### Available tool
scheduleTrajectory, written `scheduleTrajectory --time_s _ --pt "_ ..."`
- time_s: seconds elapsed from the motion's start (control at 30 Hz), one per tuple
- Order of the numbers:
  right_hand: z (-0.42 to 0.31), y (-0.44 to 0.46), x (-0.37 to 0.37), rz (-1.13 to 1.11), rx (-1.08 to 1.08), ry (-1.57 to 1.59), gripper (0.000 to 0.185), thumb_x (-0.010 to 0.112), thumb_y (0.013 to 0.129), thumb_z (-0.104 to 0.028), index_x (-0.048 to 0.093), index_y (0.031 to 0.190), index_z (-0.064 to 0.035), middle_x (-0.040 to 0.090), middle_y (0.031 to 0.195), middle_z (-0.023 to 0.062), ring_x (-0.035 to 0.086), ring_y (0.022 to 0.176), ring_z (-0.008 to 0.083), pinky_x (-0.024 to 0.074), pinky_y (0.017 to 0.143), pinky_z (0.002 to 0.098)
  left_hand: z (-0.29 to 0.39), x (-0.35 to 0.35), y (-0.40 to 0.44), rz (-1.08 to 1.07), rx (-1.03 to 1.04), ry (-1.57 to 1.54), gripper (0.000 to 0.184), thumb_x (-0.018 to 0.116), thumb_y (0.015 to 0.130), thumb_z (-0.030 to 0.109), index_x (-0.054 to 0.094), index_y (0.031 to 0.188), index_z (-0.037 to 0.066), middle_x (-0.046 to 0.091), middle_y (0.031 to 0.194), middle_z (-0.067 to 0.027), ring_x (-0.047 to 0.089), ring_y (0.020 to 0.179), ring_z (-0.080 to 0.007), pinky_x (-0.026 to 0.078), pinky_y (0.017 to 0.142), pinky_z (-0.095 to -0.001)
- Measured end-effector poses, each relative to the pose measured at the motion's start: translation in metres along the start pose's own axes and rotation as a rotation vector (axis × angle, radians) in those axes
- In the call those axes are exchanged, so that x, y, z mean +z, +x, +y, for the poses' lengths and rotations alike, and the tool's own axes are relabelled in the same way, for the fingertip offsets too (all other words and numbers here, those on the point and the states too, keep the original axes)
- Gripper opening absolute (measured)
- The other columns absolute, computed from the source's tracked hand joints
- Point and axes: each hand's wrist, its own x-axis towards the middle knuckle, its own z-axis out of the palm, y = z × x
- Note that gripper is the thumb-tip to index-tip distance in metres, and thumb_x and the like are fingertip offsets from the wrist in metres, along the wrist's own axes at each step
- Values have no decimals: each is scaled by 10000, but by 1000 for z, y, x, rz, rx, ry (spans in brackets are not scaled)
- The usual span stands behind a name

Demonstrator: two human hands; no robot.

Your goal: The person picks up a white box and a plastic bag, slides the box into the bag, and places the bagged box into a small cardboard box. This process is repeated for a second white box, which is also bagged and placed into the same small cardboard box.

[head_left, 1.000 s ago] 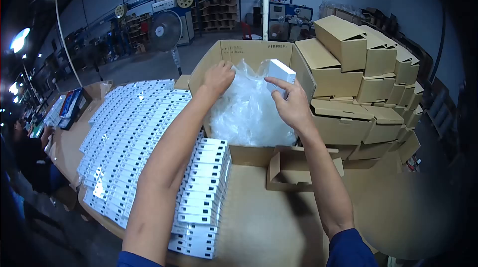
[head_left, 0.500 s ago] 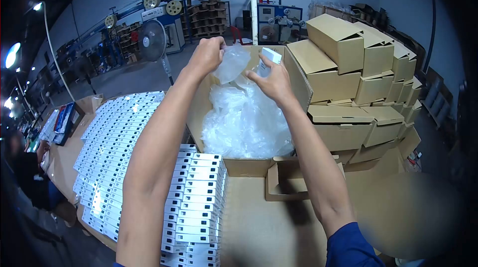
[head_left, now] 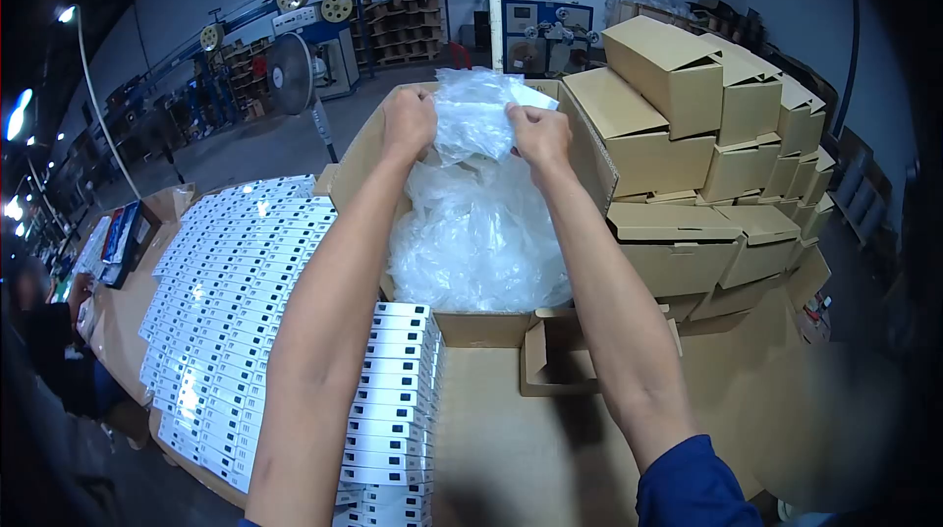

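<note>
Stretched between my hands is a clear plastic bag (head_left: 471, 119), above a large open carton (head_left: 483, 330) filled with loose clear bags (head_left: 476, 232). My left hand (head_left: 409, 122) pinches the bag's left edge. At its right edge my right hand (head_left: 541, 137) is closed on the bag and on a small white box (head_left: 536, 98), which is partly hidden behind the plastic and fingers. Where the box lies relative to the bag's opening, I cannot tell.
Stacked white boxes with dark squares (head_left: 226, 301) cover the left of the table. Brown cartons (head_left: 678, 173) are piled at the right. An open brown box (head_left: 560, 360) sits before the large carton. A fan (head_left: 292, 75) stands beyond. A person (head_left: 74, 331) is at far left.
My left hand lifted a clear bag out of the carton. Both hands came closer together, and my right hand now grips the bag's edge along with the white box.
</note>
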Motion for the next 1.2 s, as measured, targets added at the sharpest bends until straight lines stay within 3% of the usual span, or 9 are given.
scheduleTrajectory --time_s 0.1,0.23,0.37,0.57,0.63,0.83,0.93,1.13,1.2 --pt "-1 -4 -12 157 -128 -107 306 731 884 -363 814 1028 -106 751 964 255 722 962 417 526 958 440 -8 7 -4 -55 -68 2 245 644 931 167 751 1039 -25 712 1016 -320 693 1034 -452 525 975 -487" --pt "-10 -6 -20 165 -210 -108 308 729 897 -360 816 1037 -99 748 991 267 716 990 426 522 966 448 -21 15 -10 -135 137 241 317 668 918 146 685 1156 -63 637 1228 -353 627 1171 -478 495 1020 -520" --pt "-26 -17 -24 122 -249 -34 320 714 951 -382 819 1091 -114 764 899 134 680 804 214 534 833 375 1 3 11 97 30 -103 505 549 1004 393 669 1176 -66 612 1285 -348 579 1243 -469 443 1074 -510" --pt "-83 -89 -71 -74 -301 358 258 681 1010 -245 809 1021 -22 706 808 43 535 762 99 466 728 306 104 -65 -38 2 -352 -586 856 386 988 722 677 1224 -47 663 1259 -308 587 1277 -402 422 1086 -423" --pt "-86 -125 -103 -108 -361 362 253 689 1009 -229 800 1012 -2 699 794 41 553 780 102 465 732 297 129 -78 -89 16 -288 -650 842 414 991 715 674 1205 -56 689 1199 -285 627 1218 -386 443 1055 -407" --pt "-46 -271 -184 -88 -286 313 186 770 955 -161 773 930 23 644 911 41 571 842 106 471 753 271 162 -139 -322 -96 -111 -951 424 818 889 69 599 1237 -32 699 1058 -77 650 970 -127 522 878 -260" --pt "-5 -353 -217 -212 19 331 194 789 943 -199 780 942 -5 679 994 68 590 898 114 471 767 267 151 -144 -410 -40 -237 -1026 437 846 862 72 588 1205 -15 695 1083 -70 664 953 -126 530 874 -263" --pt "39 -469 -240 -258 49 286 161 798 918 -148 806 1037 -40 688 1086 104 620 1063 213 502 919 352 133 -175 -507 -266 -337 -776 670 907 793 100 512 1324 -11 679 1082 -100 648 1042 -170 530 920 -328" --pt "46 -483 -246 -249 -4 146 156 800 908 -131 807 1034 -40 682 1112 125 624 1069 233 505 919 348 135 -183 -516 -24 -35 -439 769 910 781 109 460 1392 -14 662 1142 -140 602 1124 -234 499 964 -366"
